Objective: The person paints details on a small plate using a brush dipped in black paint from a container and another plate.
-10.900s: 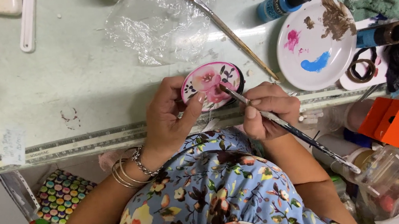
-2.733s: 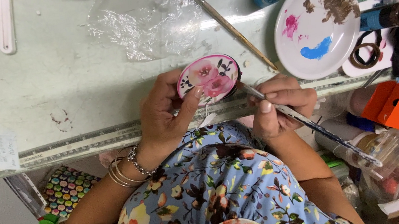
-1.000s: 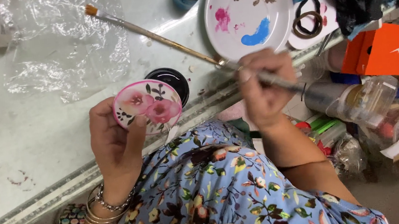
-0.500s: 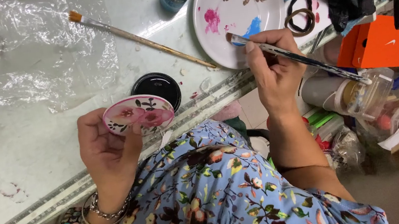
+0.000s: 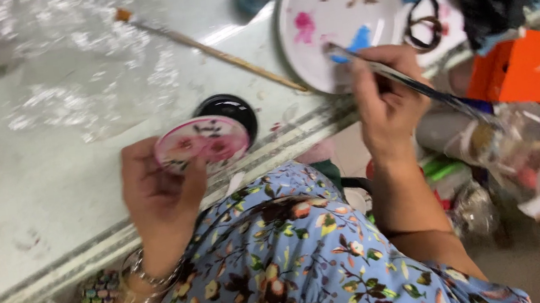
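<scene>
A small round pink disc (image 5: 200, 142) is held up by the left hand (image 5: 160, 201) at centre-left of the frame, just over the near tabletop (image 5: 43, 167) edge, fingers curled around its lower rim. Its painted face is turned up toward the camera; being round, no long axis can be given. Pink ground with darker flower shapes and some dark strokes is already laid on it; the picture is blurred, so finer detail cannot be told. The painting is judged well along, with only touches left, though how many cannot be told.

A thin brush (image 5: 407, 81) is pinched in the right hand (image 5: 385, 98), closed around the shaft, at centre-right. The long axis runs from upper left to lower right; the bristle tip points upper left and is set at the blue paint blob on the white palette plate (image 5: 312, 49). Paint is judged to be loaded, not applied, at this moment.

On the plate, pink and brown patches are seen besides the blue. A second brush (image 5: 212, 51) lies on the tabletop, slanting from upper left toward the plate. A black lid (image 5: 231, 108) sits just behind the disc. Crumpled clear plastic (image 5: 66, 81) lies at upper left. An orange box (image 5: 523, 66) is at far right.
</scene>
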